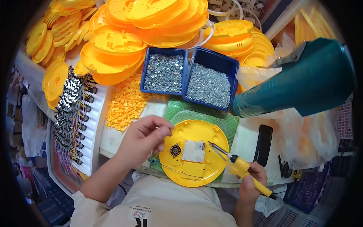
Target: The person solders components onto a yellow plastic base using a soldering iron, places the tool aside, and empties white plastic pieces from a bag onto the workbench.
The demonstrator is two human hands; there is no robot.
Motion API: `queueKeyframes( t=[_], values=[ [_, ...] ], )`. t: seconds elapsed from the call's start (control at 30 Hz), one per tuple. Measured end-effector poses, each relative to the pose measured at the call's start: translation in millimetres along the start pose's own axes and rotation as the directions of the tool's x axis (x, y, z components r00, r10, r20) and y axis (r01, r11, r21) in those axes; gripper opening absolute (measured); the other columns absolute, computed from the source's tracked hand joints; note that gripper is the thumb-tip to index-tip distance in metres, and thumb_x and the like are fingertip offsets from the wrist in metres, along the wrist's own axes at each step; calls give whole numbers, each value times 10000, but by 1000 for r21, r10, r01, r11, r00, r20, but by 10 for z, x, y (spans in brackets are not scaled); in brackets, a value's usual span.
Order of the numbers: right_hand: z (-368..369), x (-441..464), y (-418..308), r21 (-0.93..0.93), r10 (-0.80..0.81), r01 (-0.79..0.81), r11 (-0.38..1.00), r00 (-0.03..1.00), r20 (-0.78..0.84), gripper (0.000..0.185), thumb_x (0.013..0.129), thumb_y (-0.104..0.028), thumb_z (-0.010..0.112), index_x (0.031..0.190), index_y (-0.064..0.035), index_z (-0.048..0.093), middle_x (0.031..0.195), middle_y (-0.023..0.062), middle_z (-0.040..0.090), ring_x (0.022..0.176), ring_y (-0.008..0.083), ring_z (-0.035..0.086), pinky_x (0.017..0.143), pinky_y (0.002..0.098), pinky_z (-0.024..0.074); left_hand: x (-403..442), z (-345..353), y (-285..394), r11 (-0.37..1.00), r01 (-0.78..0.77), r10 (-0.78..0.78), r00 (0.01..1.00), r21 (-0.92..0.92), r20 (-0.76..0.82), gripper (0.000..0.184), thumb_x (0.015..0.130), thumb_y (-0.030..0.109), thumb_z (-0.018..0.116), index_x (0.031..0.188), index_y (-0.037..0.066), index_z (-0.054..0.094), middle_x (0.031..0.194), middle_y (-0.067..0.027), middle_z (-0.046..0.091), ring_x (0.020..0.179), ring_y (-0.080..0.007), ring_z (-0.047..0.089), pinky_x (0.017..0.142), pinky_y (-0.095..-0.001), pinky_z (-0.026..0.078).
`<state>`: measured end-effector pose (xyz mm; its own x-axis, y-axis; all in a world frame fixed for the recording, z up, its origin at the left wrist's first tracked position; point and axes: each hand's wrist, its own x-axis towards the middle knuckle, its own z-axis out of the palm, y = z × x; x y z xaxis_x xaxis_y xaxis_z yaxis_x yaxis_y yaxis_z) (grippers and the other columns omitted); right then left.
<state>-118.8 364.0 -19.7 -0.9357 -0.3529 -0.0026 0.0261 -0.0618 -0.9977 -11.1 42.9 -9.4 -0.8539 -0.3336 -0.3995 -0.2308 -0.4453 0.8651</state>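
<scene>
The left hand (pixel 147 136) is hovering near the upper left rim of a yellow round cover (pixel 215 170), its fingers curling and its thumb coming close to the forefinger; whether it is pinching anything small, I cannot tell. The right hand (pixel 254 179), lower right of centre, is gripping a yellow-handled tool (pixel 240 166) with a slim metal tip, which is pointing up and left over the cover, just beside a white square part (pixel 193 151). The cover is lying at the lower centre of the frame, partly on a green mat (pixel 227 123) that is resting on a pale counter (pixel 247 132). A black round part (pixel 175 150) is sitting left of the white square, and thin wires (pixel 172 166) are trailing across the lower left. Above the mat, two blue bins, left (pixel 160 92) and right (pixel 215 58), are holding small silvery metal pieces. Small yellow pieces (pixel 126 104) are heaping up left of them, and stacked yellow shells (pixel 117 56) are filling the upper left. A teal tapered object (pixel 302 83) is slanting in at upper right, and a black slab (pixel 263 145) is lying below it.
</scene>
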Motion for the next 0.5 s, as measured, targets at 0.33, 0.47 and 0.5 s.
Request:
queueKeyframes(
  t=[0.33,0.47,0.5],
  values=[
    [32,-8,-94,-307,-48,61,950,998,51,335,736,-64,672,1043,66,704,798,84,619,706,145,563,643,257,443,121,435,-42,463,-460,356,880,758,316,109,856,60,743,964,51,728,853,-92,638,777,-259,645,669,-349,519],
    [28,-31,-85,-293,-27,34,956,999,29,342,739,-55,670,1059,63,703,788,76,609,697,135,552,643,249,438,192,475,-68,334,-527,416,827,782,380,88,861,106,722,904,41,682,858,-96,632,819,-289,644,706,-395,525],
    [40,-34,-89,-279,-25,31,960,999,25,341,742,-54,669,1061,63,703,787,74,608,697,133,551,644,247,438,204,479,-82,320,-536,419,819,781,391,90,856,106,724,898,40,679,857,-95,632,827,-291,641,718,-397,523]
  ],
)
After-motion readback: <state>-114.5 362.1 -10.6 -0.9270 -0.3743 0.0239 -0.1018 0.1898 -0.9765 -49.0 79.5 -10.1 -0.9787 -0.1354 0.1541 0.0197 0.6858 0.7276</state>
